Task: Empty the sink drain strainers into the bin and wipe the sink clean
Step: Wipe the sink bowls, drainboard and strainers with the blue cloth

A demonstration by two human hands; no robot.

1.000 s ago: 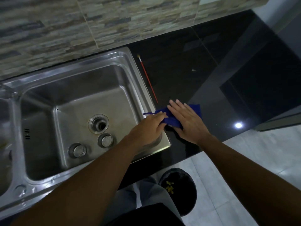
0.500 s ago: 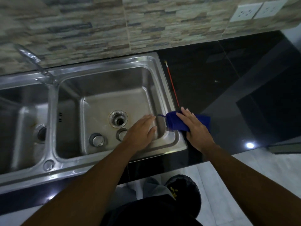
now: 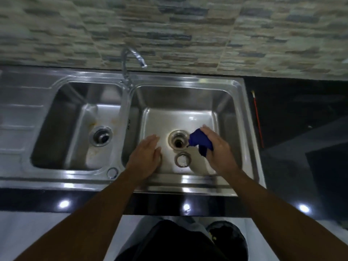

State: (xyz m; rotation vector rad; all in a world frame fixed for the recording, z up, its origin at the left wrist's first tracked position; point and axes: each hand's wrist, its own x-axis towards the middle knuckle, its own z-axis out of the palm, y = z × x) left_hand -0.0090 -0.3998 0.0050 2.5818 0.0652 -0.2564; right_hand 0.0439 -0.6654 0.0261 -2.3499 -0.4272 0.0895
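Off the table (image 3: 291, 110), the right hand (image 3: 216, 147) has come down into the right basin (image 3: 222, 102), fingers curled round the blue cloth (image 3: 199, 142) just right of the open drain (image 3: 178, 140). Left of it the left hand (image 3: 146, 157) lies flat, fingers straight. One strainer (image 3: 182, 159) lies loose just in front of the drain; bare floor stretches to the back wall.

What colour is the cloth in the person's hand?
Dark blue. The right hand grips the cloth over the sink; the head view shows it.

Dim scene; ceiling lights glare as white spots on the glossy black counter (image 3: 282, 208) edge; motion blur smears the wall tiles (image 3: 169, 31); wide-angle bending at edges.
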